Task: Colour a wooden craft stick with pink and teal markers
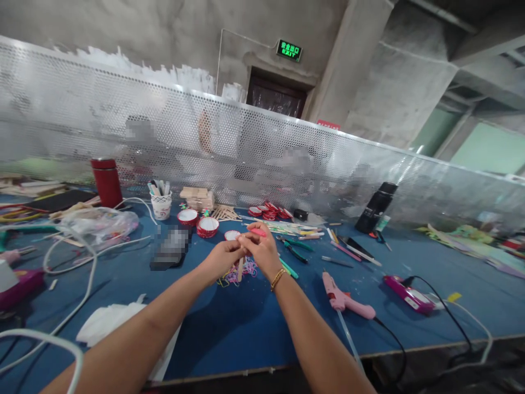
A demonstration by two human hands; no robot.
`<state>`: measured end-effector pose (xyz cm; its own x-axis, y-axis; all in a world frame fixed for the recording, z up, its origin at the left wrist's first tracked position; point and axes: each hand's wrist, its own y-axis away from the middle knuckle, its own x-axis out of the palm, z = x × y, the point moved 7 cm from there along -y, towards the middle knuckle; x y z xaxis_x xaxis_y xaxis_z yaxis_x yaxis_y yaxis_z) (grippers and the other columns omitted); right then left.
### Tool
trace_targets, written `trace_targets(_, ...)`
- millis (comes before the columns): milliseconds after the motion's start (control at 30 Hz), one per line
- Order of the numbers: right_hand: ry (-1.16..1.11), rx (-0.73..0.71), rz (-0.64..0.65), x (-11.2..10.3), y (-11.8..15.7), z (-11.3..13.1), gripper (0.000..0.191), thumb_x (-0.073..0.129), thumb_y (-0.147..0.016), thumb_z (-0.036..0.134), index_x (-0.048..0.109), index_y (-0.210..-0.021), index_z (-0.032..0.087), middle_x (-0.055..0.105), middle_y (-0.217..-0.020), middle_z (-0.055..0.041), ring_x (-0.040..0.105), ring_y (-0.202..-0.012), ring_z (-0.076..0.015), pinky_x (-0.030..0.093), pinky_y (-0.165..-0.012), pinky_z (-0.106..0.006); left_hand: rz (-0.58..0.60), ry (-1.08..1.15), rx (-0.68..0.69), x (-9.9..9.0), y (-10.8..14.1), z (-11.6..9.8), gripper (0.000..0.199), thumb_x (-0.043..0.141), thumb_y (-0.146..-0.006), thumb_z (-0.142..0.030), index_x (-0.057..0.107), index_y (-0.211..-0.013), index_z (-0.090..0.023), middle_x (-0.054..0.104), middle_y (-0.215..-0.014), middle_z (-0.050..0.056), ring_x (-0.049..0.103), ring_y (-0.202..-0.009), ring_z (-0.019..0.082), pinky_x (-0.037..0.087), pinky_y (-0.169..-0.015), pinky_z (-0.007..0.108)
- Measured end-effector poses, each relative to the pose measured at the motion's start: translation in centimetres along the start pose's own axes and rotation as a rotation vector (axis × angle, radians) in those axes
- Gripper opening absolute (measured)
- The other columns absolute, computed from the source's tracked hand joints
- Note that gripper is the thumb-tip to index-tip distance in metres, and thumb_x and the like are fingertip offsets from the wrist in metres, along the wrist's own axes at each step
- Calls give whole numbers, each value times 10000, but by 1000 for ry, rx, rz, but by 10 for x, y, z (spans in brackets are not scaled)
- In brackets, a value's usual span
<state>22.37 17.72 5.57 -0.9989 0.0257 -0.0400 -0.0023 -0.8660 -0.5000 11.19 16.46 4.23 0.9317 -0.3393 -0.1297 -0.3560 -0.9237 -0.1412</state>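
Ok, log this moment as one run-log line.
left hand: grip unclear | right hand: fingers beside left's, pink piece held | below: coloured strands | right of hands: pink glue gun on blue table

Pale, flat, narrow wooden stick (240, 269), roughly upright, top end at the joined fingertips of left hand (223, 259) and right hand (262, 250); exact grip too small to tell. Bright pink-red smooth piece (258, 232) by right-hand fingers, partly covered, probably held. Loose tangled heap of thin pink, purple and yellow strands (248, 267) lies directly below, partly behind stick.
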Motion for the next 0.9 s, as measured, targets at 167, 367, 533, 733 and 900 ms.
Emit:
trace_targets(167,83,-46,-143,-10,3,6,274,621,-823,447,527,-943,219,700,-767,-6,667,-736,-178,510,-741,-313,45,107,-45,8,0,8,298,699,-688,-441,575,-700,-171,510,-542,-36,398,-445,80,262,-452,224)
trace_targets(367,69,-143,-263,-16,9,18,444,366,-953,531,630,-1031,182,663,-747,-27,604,-673,-169,495,-701,-317,-127,133,16,-8,-3,7,297,611,-784,-460,542,-720,-179,509,-530,-43,380,-411,68,258,-426,207)
trace_targets(533,167,-208,-249,-3,16,23,370,440,-947,459,664,-1061,187,684,-943,-74,630,-833,-192,499,-805,-340,-95,145,-3,-6,-5,13,325,545,-826,-509,497,-771,-193,548,-500,-28,394,-388,80,261,-419,202)
trace_targets(733,241,-267,-234,6,20,24,250,506,-922,375,654,-1030,206,683,-1044,-76,626,-982,-211,477,-914,-361,-35,204,-55,3,-8,26,403,630,-756,-579,487,-775,-204,542,-495,-40,431,-384,89,275,-429,215)
trace_targets(900,256,-264,-270,-4,22,24,211,477,-921,347,631,-927,203,679,-880,-53,639,-836,-200,493,-793,-337,-45,163,-72,4,-7,26,308,577,-809,-501,484,-755,-212,565,-475,-22,422,-347,95,264,-411,226)
